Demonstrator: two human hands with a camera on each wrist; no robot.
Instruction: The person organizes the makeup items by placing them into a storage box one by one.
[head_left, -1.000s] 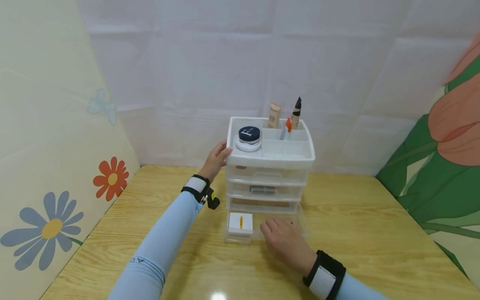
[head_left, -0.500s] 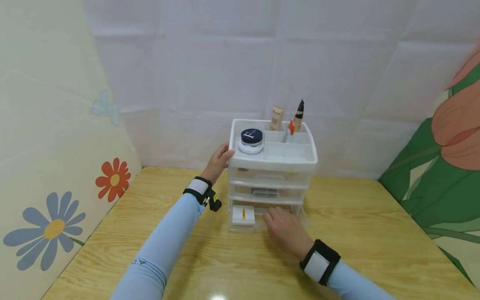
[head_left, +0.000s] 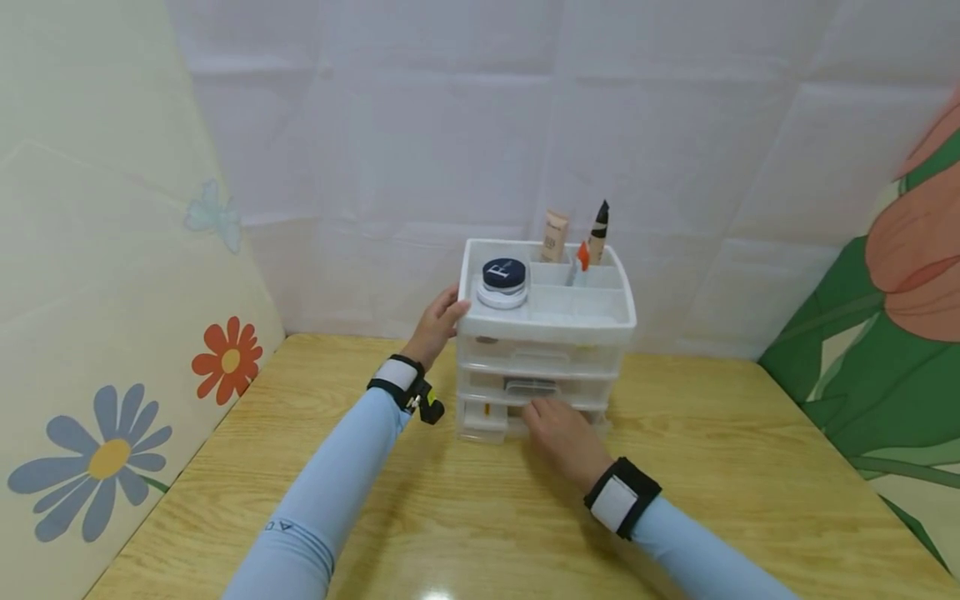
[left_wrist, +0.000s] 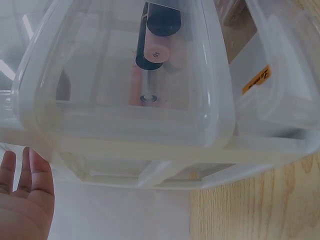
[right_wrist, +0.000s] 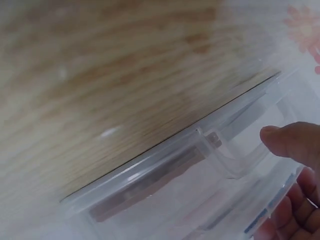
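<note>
A white drawer organizer with clear drawers stands on the table. My left hand rests against its upper left side, and the fingers look fairly straight in the left wrist view. The bottom drawer sticks out slightly, with a white box bearing an orange-yellow label at its left. My right hand holds that drawer's front near the middle. In the right wrist view the thumb lies on the clear front, while the other fingers curl by its edge; their exact contact is partly hidden.
On the organizer's top tray stand a dark-lidded round jar, a beige tube, a black-tipped bottle and an orange-tipped item. Cosmetic tubes lie inside a drawer. A white cloth hangs behind the wooden table.
The bottom drawer has slid inward, away from me, carrying the white box. My right hand has moved forward with it. The left hand has stayed at the organizer's side.
</note>
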